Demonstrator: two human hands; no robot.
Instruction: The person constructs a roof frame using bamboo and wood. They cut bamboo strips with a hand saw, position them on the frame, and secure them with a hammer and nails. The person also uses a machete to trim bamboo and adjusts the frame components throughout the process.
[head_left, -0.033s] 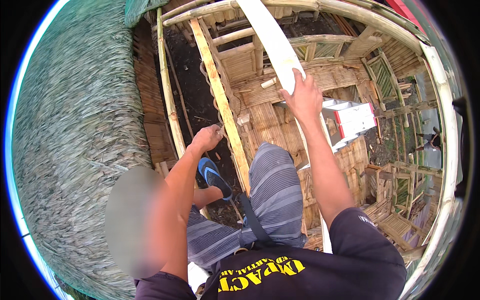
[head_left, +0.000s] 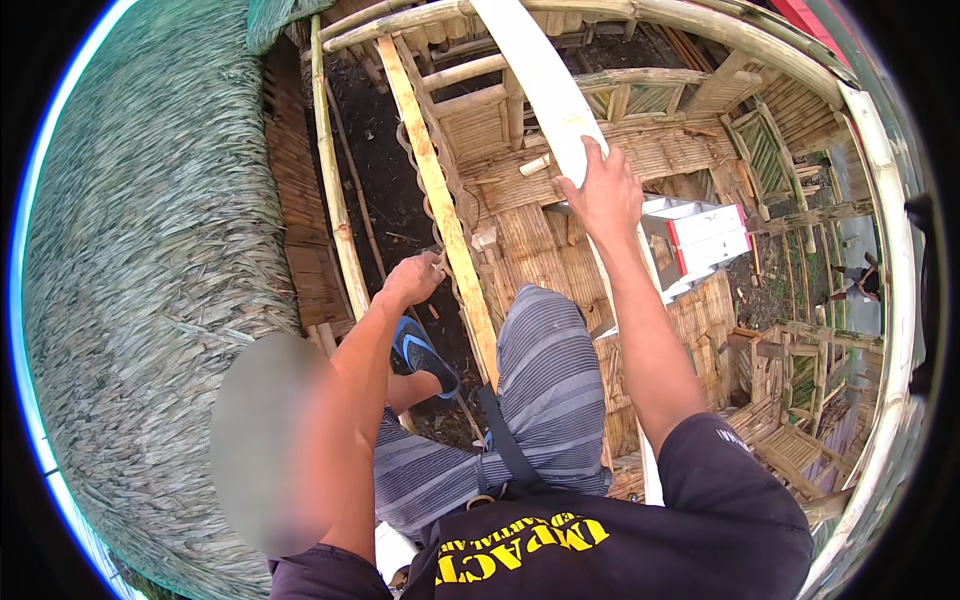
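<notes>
Your hands were well apart. The right hand (head_left: 606, 195) lay on the white board (head_left: 545, 90), thumb and forefinger spread, though whether its other fingers gripped the edge could not be told. Your left hand (head_left: 413, 280) was just beside the yellow wooden beam (head_left: 428, 160), fingers curled, and you could not tell from this view whether they pinched anything.

Around you, the thatched roof (head_left: 160, 220) sloped down along your left, while the bamboo structure (head_left: 740, 38) curved across the far side and down your right, enclosing slatted panels (head_left: 540, 245). The white board ran from the top of the view down to your right hand, above those panels. To its left, the beam led down to your striped shorts (head_left: 550, 345). Between the beam and a long bamboo pole (head_left: 333, 175), a gap held dark ground (head_left: 370, 120) scattered with small scraps. Inside the structure stood a ladder (head_left: 712, 240) with a white-and-red top. Your foot filled a blue-and-black sandal (head_left: 420, 355), and a short bamboo piece (head_left: 535, 165) lay left of the board.
</notes>
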